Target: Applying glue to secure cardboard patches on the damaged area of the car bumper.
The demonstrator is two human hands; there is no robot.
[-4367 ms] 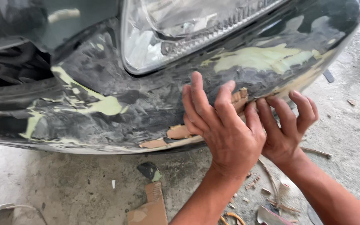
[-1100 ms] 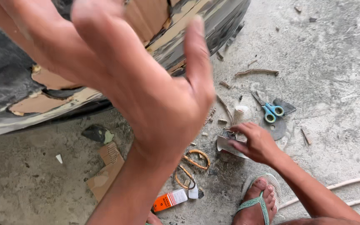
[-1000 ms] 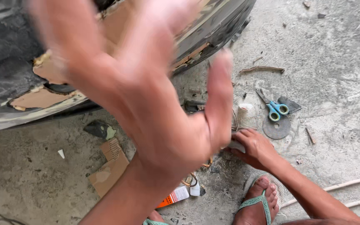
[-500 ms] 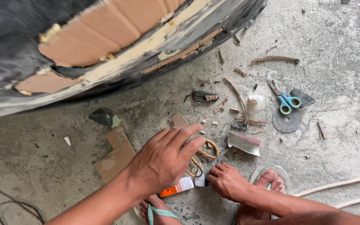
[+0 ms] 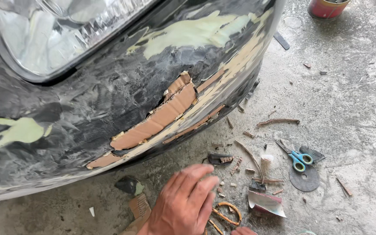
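Bumper [image 5: 122, 100] looms over left hand [image 5: 183, 204], fingers loosely spread, empty, beside scissors [image 5: 299, 159] and scraps [image 5: 266, 202].

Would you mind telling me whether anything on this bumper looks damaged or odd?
Yes: the black bumper is torn below the headlight, with brown cardboard showing in the gash and pale filler smeared around it. Scraps litter the floor.

Scraps, scissors [image 5: 300, 157] crowd floor; bumper [image 5: 109, 113] overhangs; right stays open.
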